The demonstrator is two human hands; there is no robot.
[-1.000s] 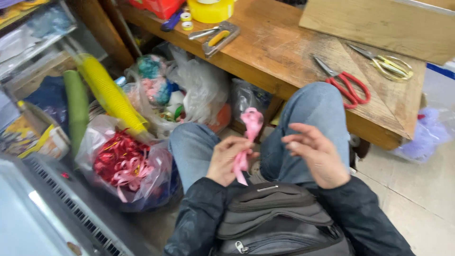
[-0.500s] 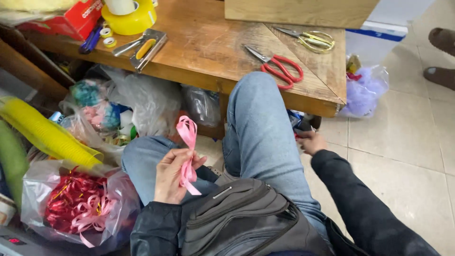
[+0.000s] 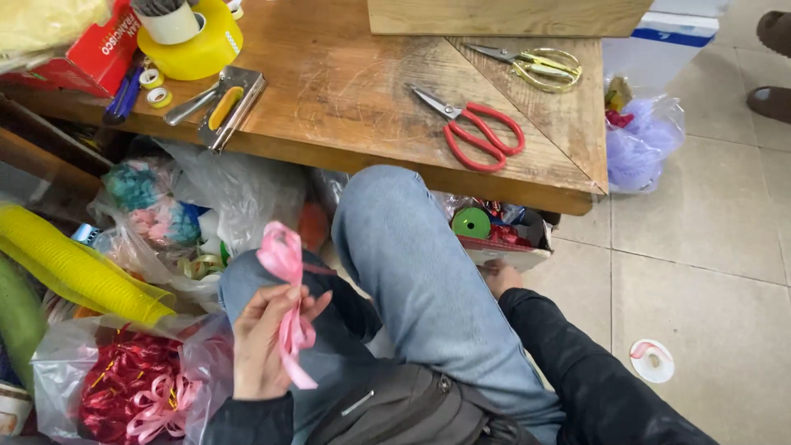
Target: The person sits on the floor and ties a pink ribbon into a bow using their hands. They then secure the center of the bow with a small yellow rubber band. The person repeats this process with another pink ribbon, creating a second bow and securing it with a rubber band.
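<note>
Head view: the left hand (image 3: 262, 344) pinches a pink ribbon (image 3: 288, 292) between thumb and fingers, fingers closed on its middle, with loops standing above and a tail hanging below, held over the lap. The right hand (image 3: 499, 277) reaches down past the knee to a box of ribbon rolls (image 3: 503, 235) under the wooden table (image 3: 346, 91); its fingers are hidden, so I cannot tell its grip. Judging by the shape, the bow is looped but looks not yet tied off. A clear bag of red and pink bows (image 3: 124, 391) lies beside the left hand. On the table lie two pairs of scissors, one red-handled (image 3: 474, 136) and one yellow-handled (image 3: 535, 64), one stapler (image 3: 222, 105) and one big yellow tape roll (image 3: 194, 41).
</note>
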